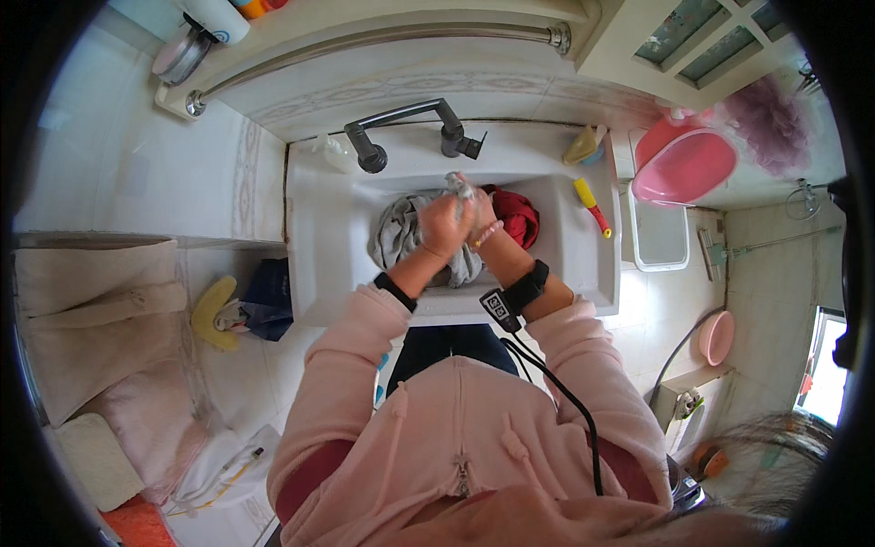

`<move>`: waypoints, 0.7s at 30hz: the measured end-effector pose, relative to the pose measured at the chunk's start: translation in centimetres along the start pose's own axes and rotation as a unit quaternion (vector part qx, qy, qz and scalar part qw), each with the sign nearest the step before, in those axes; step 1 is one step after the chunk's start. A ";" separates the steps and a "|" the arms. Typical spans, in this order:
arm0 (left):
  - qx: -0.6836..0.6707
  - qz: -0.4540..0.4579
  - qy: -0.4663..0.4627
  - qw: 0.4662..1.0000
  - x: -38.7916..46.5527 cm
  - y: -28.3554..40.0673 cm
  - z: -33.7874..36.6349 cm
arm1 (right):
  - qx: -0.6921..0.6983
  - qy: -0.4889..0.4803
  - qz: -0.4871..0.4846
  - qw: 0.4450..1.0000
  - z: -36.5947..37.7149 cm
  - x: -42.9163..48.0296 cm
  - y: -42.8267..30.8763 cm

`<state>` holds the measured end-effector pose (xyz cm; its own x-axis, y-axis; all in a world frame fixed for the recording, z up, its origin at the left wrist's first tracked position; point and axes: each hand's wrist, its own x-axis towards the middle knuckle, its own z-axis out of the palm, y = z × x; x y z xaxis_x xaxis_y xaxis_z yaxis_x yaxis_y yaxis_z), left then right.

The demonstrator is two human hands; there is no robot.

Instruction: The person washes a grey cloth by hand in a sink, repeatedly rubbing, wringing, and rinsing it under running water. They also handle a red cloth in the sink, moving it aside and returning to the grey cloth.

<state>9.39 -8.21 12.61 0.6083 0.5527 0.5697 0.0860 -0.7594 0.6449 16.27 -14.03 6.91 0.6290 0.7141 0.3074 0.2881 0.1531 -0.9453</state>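
Observation:
My left hand [444, 222] and my right hand [482, 210] are pressed together over the basin of a white sink [328, 239]. Both grip a bunched piece of grey cloth [456, 183], whose end sticks out above the fingers. Below them in the basin lies a heap of grey fabric [403, 229], partly hidden by my hands and wrists. A dark red cloth [516, 215] is heaped at the basin's right, beside my right hand. Motion blurs the fingers a little.
Behind the hands stands a dark faucet [403, 123] with a jointed spout. A yellow-and-red handled tool [593, 207] lies on the sink's right ledge. At the back right hangs a pink basin [687, 167]. A black cable [567, 390] runs from my right forearm.

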 end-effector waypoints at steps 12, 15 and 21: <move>-0.058 -0.166 0.012 0.984 0.8 1.1 -0.5 | 0.050 0.078 0.094 0.991 0.3 1.3 -3.5; -0.036 -0.133 0.044 0.990 0.7 2.5 0.3 | 0.291 0.128 0.366 0.875 1.6 0.0 -2.6; -0.027 -0.027 -0.038 0.999 2.6 1.8 -0.7 | 0.399 0.101 0.336 0.847 0.0 0.6 -4.0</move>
<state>10.56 -7.92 15.63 0.6630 0.5623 0.4942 0.0782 -0.7086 0.7013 15.55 -14.21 10.86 0.5919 0.7037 -0.3931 -0.7133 0.2303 -0.6619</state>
